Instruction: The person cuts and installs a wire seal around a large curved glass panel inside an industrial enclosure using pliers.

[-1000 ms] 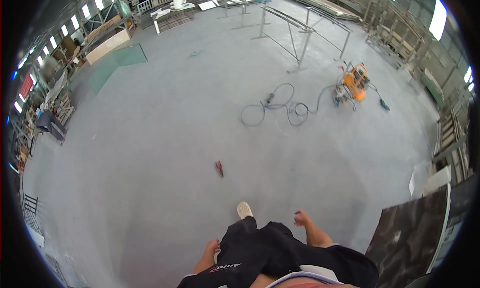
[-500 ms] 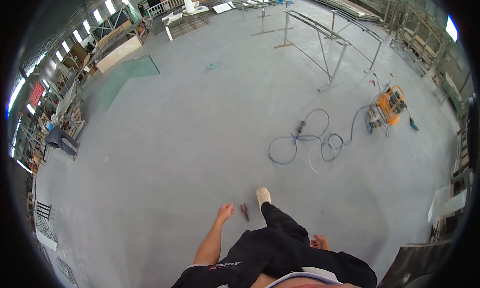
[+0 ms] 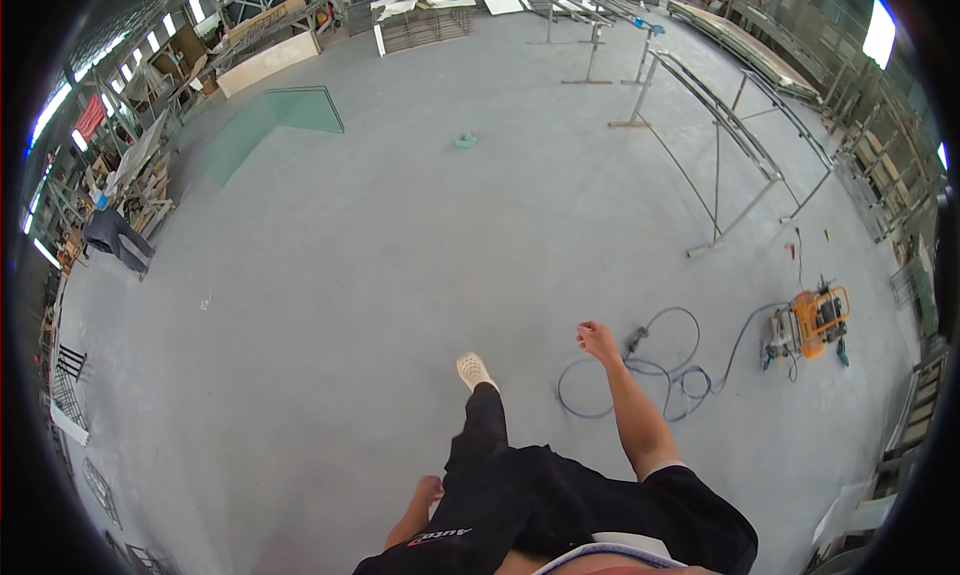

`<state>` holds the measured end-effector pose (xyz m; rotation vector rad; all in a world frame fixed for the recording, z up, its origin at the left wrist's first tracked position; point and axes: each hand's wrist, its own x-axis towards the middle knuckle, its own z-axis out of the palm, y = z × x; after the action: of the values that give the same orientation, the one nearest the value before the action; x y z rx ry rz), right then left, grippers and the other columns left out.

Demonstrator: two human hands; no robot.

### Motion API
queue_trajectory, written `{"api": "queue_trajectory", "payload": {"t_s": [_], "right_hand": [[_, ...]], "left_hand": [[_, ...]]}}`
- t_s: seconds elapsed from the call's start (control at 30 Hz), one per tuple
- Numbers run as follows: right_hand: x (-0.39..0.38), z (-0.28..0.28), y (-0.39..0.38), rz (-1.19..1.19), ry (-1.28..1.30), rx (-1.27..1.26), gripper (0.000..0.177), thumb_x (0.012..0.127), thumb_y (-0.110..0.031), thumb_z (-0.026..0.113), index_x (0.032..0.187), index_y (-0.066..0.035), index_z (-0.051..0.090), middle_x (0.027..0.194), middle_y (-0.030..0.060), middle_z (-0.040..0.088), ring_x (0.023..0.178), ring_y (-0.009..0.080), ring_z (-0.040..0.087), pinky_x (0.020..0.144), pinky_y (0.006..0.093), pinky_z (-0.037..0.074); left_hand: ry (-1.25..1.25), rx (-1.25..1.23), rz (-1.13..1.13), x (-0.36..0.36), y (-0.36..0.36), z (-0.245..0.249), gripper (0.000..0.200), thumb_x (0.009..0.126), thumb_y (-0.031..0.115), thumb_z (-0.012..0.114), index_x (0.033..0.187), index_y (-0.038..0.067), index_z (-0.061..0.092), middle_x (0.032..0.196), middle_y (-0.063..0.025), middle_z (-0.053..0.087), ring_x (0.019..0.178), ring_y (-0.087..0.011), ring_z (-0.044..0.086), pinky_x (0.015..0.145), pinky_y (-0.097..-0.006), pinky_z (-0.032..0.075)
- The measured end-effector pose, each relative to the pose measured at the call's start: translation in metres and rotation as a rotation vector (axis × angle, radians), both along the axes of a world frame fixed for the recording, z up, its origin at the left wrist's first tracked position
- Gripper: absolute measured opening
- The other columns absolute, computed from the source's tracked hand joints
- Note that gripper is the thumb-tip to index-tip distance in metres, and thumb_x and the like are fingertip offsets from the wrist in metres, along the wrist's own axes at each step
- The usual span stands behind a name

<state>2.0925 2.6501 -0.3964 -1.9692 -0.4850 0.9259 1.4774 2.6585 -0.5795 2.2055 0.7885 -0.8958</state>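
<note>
Head view: right hand [image 3: 598, 339] forward, opposite lead shoe [image 3: 476, 372], likely stride balance; fingers curled narrow, nothing visible inside. Left hand [image 3: 430, 489] back, grip: can't tell. Blue hose [image 3: 650, 368] looped on floor [image 3: 330, 325] near right hand, probably slack for orange machine [image 3: 806, 317]. Vs 0.5 s ago: hands swapped fore/aft, red-handled tool out of frame.

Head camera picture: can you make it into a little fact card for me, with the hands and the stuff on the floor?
Place: big indoor workspace, grey floor
Right hand: out in front, curled, nothing seen in it
Left hand: low beside the dark clothes; can't tell if it holds anything
Shoe: one pale shoe showing
Right floor: looped blue hose leading to an orange machine
Farther ahead, left: greenish see-through sheet
Far left: another person, bending over
</note>
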Motion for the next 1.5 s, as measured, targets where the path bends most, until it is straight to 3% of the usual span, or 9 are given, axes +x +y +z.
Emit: {"api": "queue_trajectory", "payload": {"t_s": [0.07, 0.17, 0.6, 0.9, 0.97, 1.03, 1.17, 1.27, 1.5], "right_hand": [[0.012, 0.019, 0.077, 0.029, -0.057, 0.068, 0.029, 0.084, -0.027, 0.055, 0.095, -0.002, 0.065, 0.072, 0.0049, 0.065, 0.058, 0.0123, 0.06, 0.056, 0.0275, 0.048], [0.034, -0.025, 0.143, 0.108, 0.093, -0.016, 0.028, 0.088, -0.03, 0.057, 0.102, -0.006, 0.062, 0.078, 0.0055, 0.065, 0.062, 0.0128, 0.06, 0.051, 0.0268, 0.048], [0.088, -0.182, 0.18, -0.134, 0.737, -0.73, 0.03, 0.089, -0.034, 0.052, 0.091, -0.005, 0.059, 0.081, 0.0094, 0.065, 0.057, 0.0202, 0.061, 0.05, 0.0378, 0.048], [0.277, -0.196, 0.482, -0.434, 0.693, -0.528, 0.025, 0.088, -0.031, 0.054, 0.089, -0.006, 0.059, 0.083, 0.0116, 0.066, 0.056, 0.0225, 0.061, 0.053, 0.0377, 0.049], [0.343, -0.176, 0.576, 0.506, -0.185, -0.504, 0.022, 0.083, -0.026, 0.055, 0.073, -0.006, 0.06, 0.058, 0.0095, 0.06, 0.049, 0.0209, 0.058, 0.046, 0.0394, 0.047], [0.389, -0.165, 0.684, 0.429, -0.391, -0.435, 0.029, 0.08, -0.028, 0.049, 0.067, -0.005, 0.061, 0.058, 0.011, 0.061, 0.048, 0.0239, 0.058, 0.051, 0.0372, 0.048], [0.427, -0.05, 0.907, 0.108, 0.048, -0.221, 0.025, 0.083, -0.026, 0.05, 0.079, -0.005, 0.063, 0.064, 0.006, 0.061, 0.052, 0.0156, 0.058, 0.05, 0.0304, 0.047], [0.42, -0.028, 1.022, 0.111, -0.004, -0.004, 0.024, 0.085, -0.023, 0.049, 0.082, -0.004, 0.063, 0.069, 0.0046, 0.062, 0.056, 0.0129, 0.058, 0.051, 0.0283, 0.048], [0.336, -0.128, 1.109, 0.933, -0.564, -0.01, 0.025, 0.084, -0.026, 0.047, 0.068, -0.011, 0.059, 0.063, 0.0085, 0.062, 0.06, 0.0256, 0.061, 0.055, 0.038, 0.048]], "left_hand": [[-0.007, -0.821, 1.33, 0.019, 0.035, -0.045, 0.022, 0.08, 0.025, 0.054, 0.085, 0.005, 0.062, 0.077, -0.0134, 0.063, 0.061, -0.0211, 0.058, 0.055, -0.0397, 0.048], [-0.369, -0.281, 0.78, 0.097, 0.144, 0.112, 0.021, 0.081, 0.024, 0.053, 0.083, 0.005, 0.06, 0.071, -0.0115, 0.059, 0.053, -0.0207, 0.053, 0.051, -0.04, 0.046], [-0.756, -0.266, 1.31, 0.384, 0.672, 0.168, 0.027, 0.092, 0.036, 0.052, 0.098, 0.01, 0.058, 0.084, -0.0017, 0.064, 0.074, -0.0102, 0.06, 0.06, -0.0255, 0.046], [0.036, -0.54, 1.485, 0.355, 0.745, 0.041, 0.024, 0.085, 0.035, 0.058, 0.086, 0.01, 0.059, 0.072, -0.0017, 0.06, 0.064, -0.0141, 0.057, 0.054, -0.0328, 0.047], [0.06, -0.606, 1.533, 0.356, 0.781, 0.051, 0.023, 0.085, 0.034, 0.059, 0.087, 0.011, 0.059, 0.073, -0.0015, 0.06, 0.063, -0.014, 0.057, 0.054, -0.0336, 0.047], [-0.265, 0.219, 0.295, 0.354, 0.797, 0.066, 0.019, 0.085, 0.03, 0.059, 0.092, 0.012, 0.061, 0.074, 0.0005, 0.059, 0.065, -0.0146, 0.057, 0.055, -0.0331, 0.047], [-0.439, -0.248, 1.669, 0.425, 0.839, 0.092, 0.025, 0.086, 0.028, 0.057, 0.098, 0.008, 0.067, 0.08, -0.0113, 0.066, 0.074, -0.0267, 0.065, 0.063, -0.0376, 0.05], [-0.212, 0.151, 1.007, 0.436, 0.882, 0.026, 0.042, 0.09, 0.039, 0.048, 0.101, 0.002, 0.065, 0.092, -0.018, 0.066, 0.086, -0.0333, 0.062, 0.076, -0.0414, 0.047], [-0.37, -0.173, 1.634, 0.501, 0.994, 0.075, 0.046, 0.086, 0.044, 0.055, 0.098, 0.001, 0.068, 0.084, -0.0132, 0.068, 0.074, -0.0224, 0.064, 0.068, -0.0368, 0.05]]}}
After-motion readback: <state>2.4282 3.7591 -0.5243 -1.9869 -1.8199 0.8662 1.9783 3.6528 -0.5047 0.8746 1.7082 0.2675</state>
